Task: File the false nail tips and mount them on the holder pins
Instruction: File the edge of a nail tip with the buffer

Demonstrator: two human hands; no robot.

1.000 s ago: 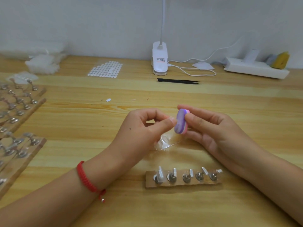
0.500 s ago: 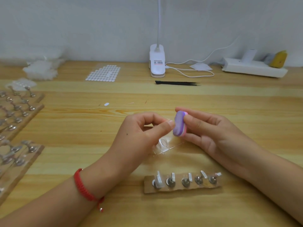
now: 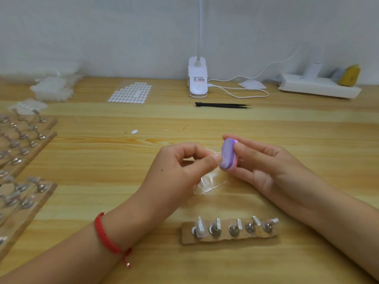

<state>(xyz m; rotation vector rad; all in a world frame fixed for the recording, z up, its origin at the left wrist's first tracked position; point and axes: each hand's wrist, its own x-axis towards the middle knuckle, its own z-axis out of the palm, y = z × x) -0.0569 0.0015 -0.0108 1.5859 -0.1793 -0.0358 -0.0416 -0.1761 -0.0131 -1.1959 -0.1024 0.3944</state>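
A small purple and pink file block (image 3: 228, 155) is gripped by the right hand (image 3: 266, 169), with the thumb on the near face and the fingers curled behind it. The left hand (image 3: 178, 167) is held just beside it, its thumb and forefinger pinched together on a clear nail tip (image 3: 213, 155). The tip is barely made out against the skin, and its end is set against the purple face of the block. Both hands are raised a little above the bench (image 3: 205, 124). A red cord bracelet (image 3: 104, 232) is worn on the left wrist.

A clear plastic bag (image 3: 209, 184) is seen lying on the bench under the hands. Nearer the person, a short holder strip (image 3: 229, 237) with five metal pins is laid flat. One clear tip (image 3: 200, 226) is mounted on the leftmost pin, and small white pads are carried on the other four.

More pin strips (image 3: 22, 148) are ranged at the left edge. Towards the wall, a sheet of white stickers (image 3: 131, 92), a white lamp base (image 3: 198, 78), black tweezers (image 3: 222, 104) and a white power strip (image 3: 320, 89) are found.
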